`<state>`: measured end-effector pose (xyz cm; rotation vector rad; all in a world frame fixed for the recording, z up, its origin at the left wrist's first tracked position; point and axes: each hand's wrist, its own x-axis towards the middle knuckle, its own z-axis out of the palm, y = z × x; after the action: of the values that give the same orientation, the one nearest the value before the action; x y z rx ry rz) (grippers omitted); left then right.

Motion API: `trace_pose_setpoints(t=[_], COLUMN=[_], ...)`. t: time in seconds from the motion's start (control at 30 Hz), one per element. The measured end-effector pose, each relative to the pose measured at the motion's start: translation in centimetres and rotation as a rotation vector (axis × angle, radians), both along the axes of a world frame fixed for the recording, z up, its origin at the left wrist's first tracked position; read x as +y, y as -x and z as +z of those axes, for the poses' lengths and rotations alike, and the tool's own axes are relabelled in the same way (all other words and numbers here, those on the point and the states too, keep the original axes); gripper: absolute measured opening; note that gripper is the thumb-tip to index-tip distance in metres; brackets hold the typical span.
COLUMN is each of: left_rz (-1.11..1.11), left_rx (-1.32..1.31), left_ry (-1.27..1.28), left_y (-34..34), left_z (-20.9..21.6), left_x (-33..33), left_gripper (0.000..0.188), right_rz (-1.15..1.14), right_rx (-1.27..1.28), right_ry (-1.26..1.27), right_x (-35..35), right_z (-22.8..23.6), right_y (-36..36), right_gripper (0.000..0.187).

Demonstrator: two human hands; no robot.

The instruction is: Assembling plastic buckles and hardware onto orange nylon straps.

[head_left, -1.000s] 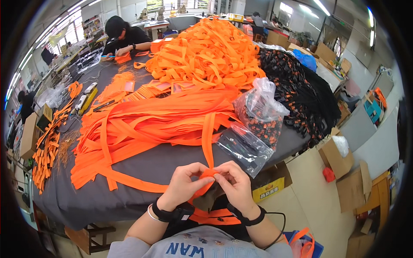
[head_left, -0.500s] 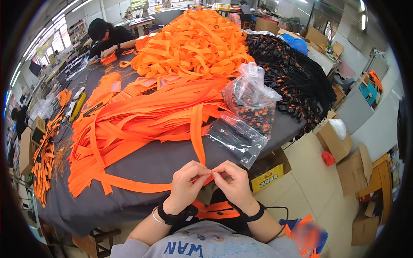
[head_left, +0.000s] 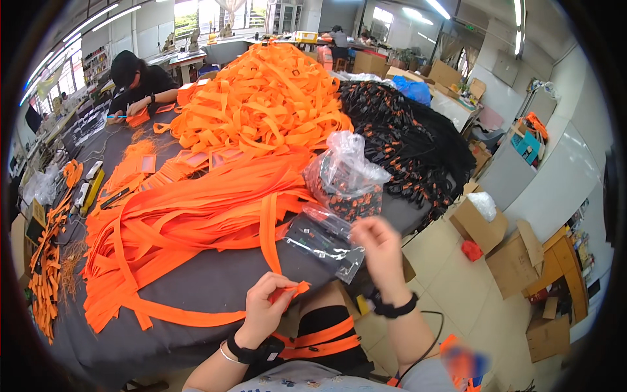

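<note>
My left hand (head_left: 266,306) is closed in a pinch on the end of an orange strap (head_left: 189,318), at the table's front edge. A short folded tip of the strap sticks out past my fingers. Raised to the right, my right hand (head_left: 379,247) has its thumb and fingers drawn together. It is slightly blurred, and whatever may be in the fingers is hidden. Just left of it lies a flat clear plastic bag (head_left: 323,245) with dark contents. Behind that stands a fuller clear bag (head_left: 346,176) of small black and orange pieces. Many orange straps (head_left: 196,209) lie in a long bundle.
A tall heap of orange webbing (head_left: 261,98) and a mound of black cords (head_left: 405,130) cover the far table. Someone in black (head_left: 140,85) works at the far left. Cardboard boxes (head_left: 480,222) stand on the floor to the right. Orange straps also lie across my lap.
My hands have come apart. The right has lifted away to the right, beside the flat plastic bag, while the left keeps the strap end. The whole view has shifted.
</note>
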<state>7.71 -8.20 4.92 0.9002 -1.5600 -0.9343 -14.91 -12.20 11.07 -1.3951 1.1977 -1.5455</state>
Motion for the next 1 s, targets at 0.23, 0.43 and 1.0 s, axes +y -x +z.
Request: trace_pose_setpoints(t=[0.23,0.43,1.0], left_rz=[-0.306,-0.125,0.125], left_rx=[-0.052,-0.372,-0.326], left_ry=[0.032,0.193,0.290], left_y=[2.6,2.1,0.4], left_z=[0.8,0.4,-1.5], left_x=[0.8,0.1,-0.7], left_gripper=[0.015,0.009,0.013], right_rz=[-0.170,0.139,0.115], right_rx=[0.527,1.172,0.447], right_ry=[0.234,0.056,-0.082], right_x=[-10.6,-15.3,-15.9], right_z=[6.1,4.1,1.0], right_y=[5.9,4.9,4.1], right_gripper=[0.010,0.020,0.011])
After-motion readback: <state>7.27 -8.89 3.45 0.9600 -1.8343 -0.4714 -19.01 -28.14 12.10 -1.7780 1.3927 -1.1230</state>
